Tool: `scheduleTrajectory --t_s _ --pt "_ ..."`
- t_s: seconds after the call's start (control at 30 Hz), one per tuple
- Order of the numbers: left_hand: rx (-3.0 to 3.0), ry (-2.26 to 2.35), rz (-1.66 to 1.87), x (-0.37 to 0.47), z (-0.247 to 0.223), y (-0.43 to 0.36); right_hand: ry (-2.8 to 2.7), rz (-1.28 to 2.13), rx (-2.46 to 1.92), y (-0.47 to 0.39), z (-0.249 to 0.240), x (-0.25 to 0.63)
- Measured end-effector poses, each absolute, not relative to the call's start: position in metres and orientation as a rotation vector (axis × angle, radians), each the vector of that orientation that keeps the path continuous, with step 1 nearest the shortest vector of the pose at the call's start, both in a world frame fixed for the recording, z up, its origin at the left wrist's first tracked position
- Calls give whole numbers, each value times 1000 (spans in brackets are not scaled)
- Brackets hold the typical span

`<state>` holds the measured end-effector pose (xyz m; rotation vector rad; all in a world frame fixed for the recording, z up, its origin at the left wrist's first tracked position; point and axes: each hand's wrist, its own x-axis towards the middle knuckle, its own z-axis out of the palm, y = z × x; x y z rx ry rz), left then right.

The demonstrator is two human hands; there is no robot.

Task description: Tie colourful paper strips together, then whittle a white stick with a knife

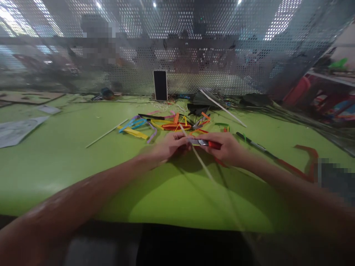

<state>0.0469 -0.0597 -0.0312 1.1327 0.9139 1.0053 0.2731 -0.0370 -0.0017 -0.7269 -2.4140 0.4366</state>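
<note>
My left hand (pixel 174 147) is closed, its thumb and fingers pinching a long pale thin strip (pixel 204 167) near its upper end. From there the strip slants down toward me past the table's front edge, blurring at its lower end. A utility knife (pixel 212 144) with a red handle is gripped in my right hand (pixel 229 149). Its metal blade points left and meets the strip beside my left thumb. Just beyond both hands lies a loose pile of colored strips (pixel 166 125) in yellow, blue, purple, orange and black.
A phone (pixel 160 85) stands upright against the perforated metal screen (pixel 133 70). Another pale stick (pixel 107 133) lies left, a white stick (pixel 223 108) at back right. A black pen-like tool (pixel 256 145) and a red strip (pixel 310 159) lie right. Paper sheets (pixel 22 130) lie left.
</note>
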Motion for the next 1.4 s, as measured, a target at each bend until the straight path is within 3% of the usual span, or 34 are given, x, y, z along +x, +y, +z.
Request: scheduleTrajectory --t_s 0.37,0.6,0.8,1.07,1.27,1.4 --pt "993 904 1252 39 -10 -58 -2531 489 -825 -25 10 282" --pt "1137 866 1316 25 -5 -49 -2499 -207 -1065 -14 19 298" --pt "1367 922 1038 22 -18 -45 -2388 -505 -1091 -6 24 304" --pt "1652 776 649 23 -6 -57 -2303 -386 -886 -9 30 302" --pt "1419 770 879 25 -11 -53 -2047 -444 -999 -35 42 299" --pt "1272 677 914 32 -12 -60 -2321 -251 -884 -37 29 291"
